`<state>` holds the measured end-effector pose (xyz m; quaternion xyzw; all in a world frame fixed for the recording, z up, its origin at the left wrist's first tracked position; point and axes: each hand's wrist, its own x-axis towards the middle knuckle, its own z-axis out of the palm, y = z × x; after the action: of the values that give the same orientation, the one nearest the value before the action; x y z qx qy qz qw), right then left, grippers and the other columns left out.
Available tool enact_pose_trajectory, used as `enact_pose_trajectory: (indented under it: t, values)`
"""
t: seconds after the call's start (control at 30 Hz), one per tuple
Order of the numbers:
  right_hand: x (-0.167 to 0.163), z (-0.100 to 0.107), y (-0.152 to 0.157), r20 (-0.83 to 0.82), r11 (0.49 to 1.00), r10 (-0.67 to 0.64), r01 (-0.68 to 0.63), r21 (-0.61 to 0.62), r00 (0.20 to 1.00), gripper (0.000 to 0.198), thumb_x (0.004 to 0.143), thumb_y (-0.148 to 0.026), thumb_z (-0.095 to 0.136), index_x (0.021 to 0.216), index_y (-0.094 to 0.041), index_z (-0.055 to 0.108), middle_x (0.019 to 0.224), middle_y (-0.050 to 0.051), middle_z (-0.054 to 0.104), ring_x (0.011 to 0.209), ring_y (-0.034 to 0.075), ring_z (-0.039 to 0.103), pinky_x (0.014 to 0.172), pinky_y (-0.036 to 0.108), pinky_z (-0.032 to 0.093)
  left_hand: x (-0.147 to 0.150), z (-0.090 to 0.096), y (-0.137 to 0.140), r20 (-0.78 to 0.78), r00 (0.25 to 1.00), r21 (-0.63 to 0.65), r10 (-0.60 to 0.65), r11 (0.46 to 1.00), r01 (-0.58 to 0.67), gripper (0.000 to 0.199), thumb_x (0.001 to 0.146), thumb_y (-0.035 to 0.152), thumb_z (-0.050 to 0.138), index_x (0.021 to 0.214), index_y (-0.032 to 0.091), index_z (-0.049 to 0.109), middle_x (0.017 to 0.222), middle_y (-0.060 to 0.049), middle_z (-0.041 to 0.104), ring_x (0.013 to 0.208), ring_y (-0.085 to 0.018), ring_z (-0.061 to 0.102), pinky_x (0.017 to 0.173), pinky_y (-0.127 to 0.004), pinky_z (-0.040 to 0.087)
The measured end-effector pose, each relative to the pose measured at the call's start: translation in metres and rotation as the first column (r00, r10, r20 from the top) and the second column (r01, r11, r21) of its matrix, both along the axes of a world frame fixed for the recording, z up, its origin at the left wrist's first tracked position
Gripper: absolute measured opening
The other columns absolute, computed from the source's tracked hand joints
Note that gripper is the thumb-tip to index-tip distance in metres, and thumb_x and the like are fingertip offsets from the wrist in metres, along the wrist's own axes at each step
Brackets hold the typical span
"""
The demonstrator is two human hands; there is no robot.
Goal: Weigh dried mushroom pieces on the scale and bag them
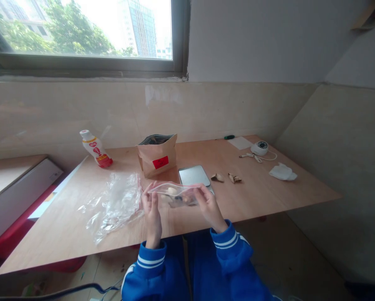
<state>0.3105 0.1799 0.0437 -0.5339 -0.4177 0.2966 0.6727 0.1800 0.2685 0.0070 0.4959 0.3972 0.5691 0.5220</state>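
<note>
Between my hands, above the table's front part, is a clear zip-lock bag (178, 200) with a reddish seal strip along its top. Several small pieces, some pale and some dark or brownish, show through the plastic; their kind I cannot make out. My left hand (152, 209) pinches the bag's left upper corner. At the right upper corner, my right hand (208, 205) grips it with thumb and fingers. Just behind the bag lies a small digital scale (194, 175) with a silver plate, its front partly hidden. Two brownish dried pieces (218, 177) (234, 178) lie right of the scale.
A kraft paper pouch (158, 158) with a red label stands behind the scale, its top open. Crumpled clear bags (116, 205) and a drink bottle (96, 149) are at left. A white dome camera (259, 148), cable, paper (240, 143) and tissue (283, 172) sit at right.
</note>
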Motion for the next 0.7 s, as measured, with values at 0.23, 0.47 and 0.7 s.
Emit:
enact_pose_trajectory:
  t: [0.23, 0.47, 0.7]
  values:
    - [-0.003, -0.012, 0.0, -0.047, 0.995, -0.095, 0.094, -0.031, 0.994, 0.035, 0.09, -0.054, 0.053, 0.096, -0.02, 0.063, 0.088, 0.006, 0.074, 0.08, 0.022, 0.072, 0.077, 0.034, 0.058, -0.009, 0.015, -0.004, 0.015, 0.998, 0.008, 0.062, 0.998, -0.062, 0.034, 0.082, 0.05, 0.064, 0.079, 0.016, 0.066, 0.069, 0.0, 0.062, 0.067, -0.012, 0.057, 0.064, -0.022, 0.045]
    - [-0.002, -0.005, -0.004, -0.051, 0.984, -0.171, 0.169, -0.05, 0.984, 0.036, 0.087, -0.056, 0.056, 0.094, -0.021, 0.059, 0.077, 0.005, 0.074, 0.077, 0.024, 0.073, 0.074, 0.037, 0.059, -0.013, 0.018, -0.007, -0.047, 0.989, -0.06, -0.137, 0.989, 0.134, 0.046, 0.085, 0.062, 0.053, 0.086, 0.018, 0.063, 0.073, 0.0, 0.063, 0.067, -0.013, 0.058, 0.065, -0.024, 0.047]
    - [-0.001, -0.004, -0.008, -0.087, 0.961, -0.274, 0.27, -0.05, 0.958, 0.031, 0.086, -0.052, 0.06, 0.089, -0.022, 0.06, 0.073, 0.004, 0.075, 0.062, 0.02, 0.07, 0.064, 0.033, 0.058, -0.006, 0.015, -0.019, 0.158, 0.981, -0.031, -0.113, 0.992, 0.119, 0.029, 0.089, 0.049, 0.05, 0.081, 0.021, 0.05, 0.07, 0.003, 0.057, 0.067, -0.013, 0.056, 0.068, -0.025, 0.047]
